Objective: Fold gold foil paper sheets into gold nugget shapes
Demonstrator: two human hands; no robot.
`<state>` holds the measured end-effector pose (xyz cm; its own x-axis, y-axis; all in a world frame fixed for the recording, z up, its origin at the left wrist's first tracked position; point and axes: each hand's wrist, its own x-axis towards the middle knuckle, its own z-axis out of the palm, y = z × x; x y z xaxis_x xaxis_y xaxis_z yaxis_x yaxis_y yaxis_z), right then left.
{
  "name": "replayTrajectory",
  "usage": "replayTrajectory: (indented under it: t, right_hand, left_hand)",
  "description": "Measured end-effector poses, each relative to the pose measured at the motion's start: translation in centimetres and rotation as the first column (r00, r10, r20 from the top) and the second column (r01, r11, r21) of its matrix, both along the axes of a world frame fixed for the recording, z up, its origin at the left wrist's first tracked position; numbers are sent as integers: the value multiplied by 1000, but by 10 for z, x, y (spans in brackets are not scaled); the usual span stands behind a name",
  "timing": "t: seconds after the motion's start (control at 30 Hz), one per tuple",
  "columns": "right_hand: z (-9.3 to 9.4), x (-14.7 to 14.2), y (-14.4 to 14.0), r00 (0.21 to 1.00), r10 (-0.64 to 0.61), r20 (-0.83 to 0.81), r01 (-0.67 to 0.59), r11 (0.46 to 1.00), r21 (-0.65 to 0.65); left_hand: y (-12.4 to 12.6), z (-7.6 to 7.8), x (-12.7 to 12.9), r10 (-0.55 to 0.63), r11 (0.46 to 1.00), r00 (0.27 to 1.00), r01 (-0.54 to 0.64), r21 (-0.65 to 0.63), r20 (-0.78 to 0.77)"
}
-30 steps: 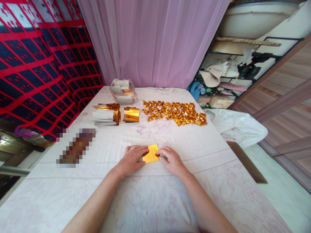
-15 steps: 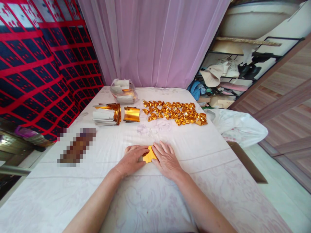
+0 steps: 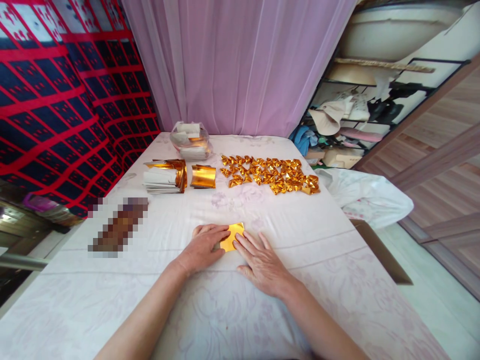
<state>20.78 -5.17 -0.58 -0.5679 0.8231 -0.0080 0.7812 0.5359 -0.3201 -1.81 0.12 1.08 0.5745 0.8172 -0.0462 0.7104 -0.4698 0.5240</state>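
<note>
A small sheet of gold foil paper [image 3: 233,237] lies on the cloth-covered table between my hands. My left hand [image 3: 204,247] grips its left side, index finger along the top edge and thumb near the lower edge. My right hand [image 3: 262,260] is open, fingers spread, with its fingertips resting on the paper's right part. The thumb of that hand lies apart on the cloth. Farther back are a gold foil stack [image 3: 203,177], a bigger pile of foil-backed paper [image 3: 165,177] and many folded gold foil pieces [image 3: 272,172] in rows.
A clear plastic bag [image 3: 190,141] of more paper stands at the table's back. A blurred brown patch [image 3: 120,227] covers something at the left. Beyond the right edge are a white plastic bag [image 3: 371,197] and a loaded shelf [image 3: 348,100]. A purple curtain [image 3: 236,65] hangs behind.
My right hand has slid right and toward me, its thumb coming off the paper and its fingers spreading. More of the paper's right side shows. My left hand has stayed put.
</note>
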Motion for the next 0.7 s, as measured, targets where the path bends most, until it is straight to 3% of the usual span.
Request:
replayTrajectory:
  t: [0.2, 0.33, 0.43, 0.7]
  right_hand:
    - [-2, 7, -1, 999, -37, 12, 37, 999, 14]
    - [-1, 5, -3, 999, -42, 14, 42, 999, 18]
    - [-1, 5, -3, 999, -42, 6, 42, 999, 20]
    - [-1, 7, -3, 999, -32, -10, 31, 999, -29]
  left_hand:
    - [-7, 4, 3, 8, 998, 999, -6, 58, -34]
    - [-28, 1, 14, 72, 976, 993, -51, 213, -91]
    - [-45, -6, 19, 60, 974, 992, -34, 225, -112]
    - [-57, -22, -5, -44, 966, 969, 104, 238, -242]
